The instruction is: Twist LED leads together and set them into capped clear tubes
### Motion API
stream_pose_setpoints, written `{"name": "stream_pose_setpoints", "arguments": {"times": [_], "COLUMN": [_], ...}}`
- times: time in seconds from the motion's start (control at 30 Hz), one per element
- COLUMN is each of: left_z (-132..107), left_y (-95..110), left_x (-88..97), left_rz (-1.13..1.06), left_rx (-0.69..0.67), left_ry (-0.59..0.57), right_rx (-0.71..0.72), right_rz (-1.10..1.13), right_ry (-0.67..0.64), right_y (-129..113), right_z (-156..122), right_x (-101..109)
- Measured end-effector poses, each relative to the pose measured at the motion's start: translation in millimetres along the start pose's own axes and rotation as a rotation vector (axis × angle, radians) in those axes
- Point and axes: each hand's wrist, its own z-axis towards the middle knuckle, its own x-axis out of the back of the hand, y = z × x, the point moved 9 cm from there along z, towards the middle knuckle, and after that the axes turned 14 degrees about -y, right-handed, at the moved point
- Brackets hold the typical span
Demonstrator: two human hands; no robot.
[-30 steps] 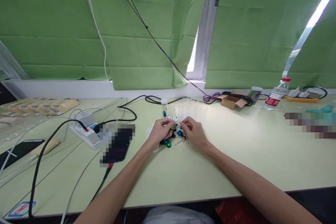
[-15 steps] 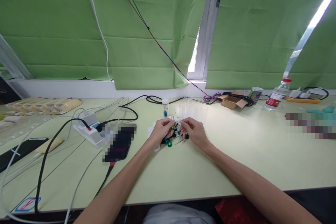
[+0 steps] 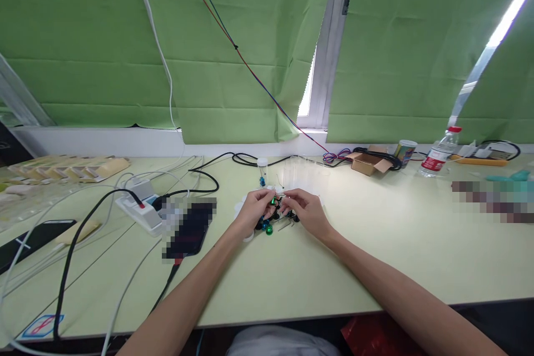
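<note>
- Two bare hands worked close together over the tabletop [image 3: 354, 272], fingertips nearly meeting.
- L hand [image 3: 256, 208]: thumb + finger pinched narrow, apparently on a small green piece [image 3: 273, 200], approx. btwn both hands.
- R hand [image 3: 306, 211]: fingertips drawn narrow too, just beside L's; couldn't tell what, if anything, they held.
- Loose parts [image 3: 266, 225], black & blue, lay under & btwn the hands, w/ thin wires [image 3: 286, 227] near R; a green ball [image 3: 269, 230] sat just nearer the person.
- Lidded clear vial [image 3: 262, 172] w/ blue bits stood upright just beyond L hand; clear containers [image 3: 306, 172] beyond R.
- Good handling, IMO, meant a steady L pinch, R for fine moves, wrists rested, light grip so wires wouldn't bend, one pc. at a time vs. snagging.
</note>
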Motion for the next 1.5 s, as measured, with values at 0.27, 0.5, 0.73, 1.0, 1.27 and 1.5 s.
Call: {"name": "stream_pose_setpoints", "arguments": {"times": [0.27,0.5,0.73,1.0,1.27,1.5], "left_z": [1.5,0.2,0.5,2.1,2.2,1.2], "left_y": [-3.3,-1.0,0.9,-0.9,-0.7,2.4], "left_x": [1.3,0.1,-1.5,-2.8,-2.9,-1.4], "left_rz": [0.034,0.064,0.070,0.088,0.090,0.096], "left_rx": [-0.016,-0.023,-0.030,-0.034,-0.035,-0.053], "left_ry": [-0.011,-0.024,-0.046,-0.074,-0.072,-0.036], "right_rx": [-0.033,-0.050,-0.012,0.000,-0.007,0.032], "right_rz": [-0.109,-0.122,-0.099,-0.097,-0.080,-0.065], "right_ry": [0.031,0.034,0.054,0.099,0.092,0.056], "right_y": [0.8,3.5,2.9,-5.0,-2.4,-4.6], "right_z": [-1.5,-3.1,-3.8,-5.7,-5.2,-4.8], "right_x": [4.0,3.7,3.6,5.4,4.4,-0.2]}}
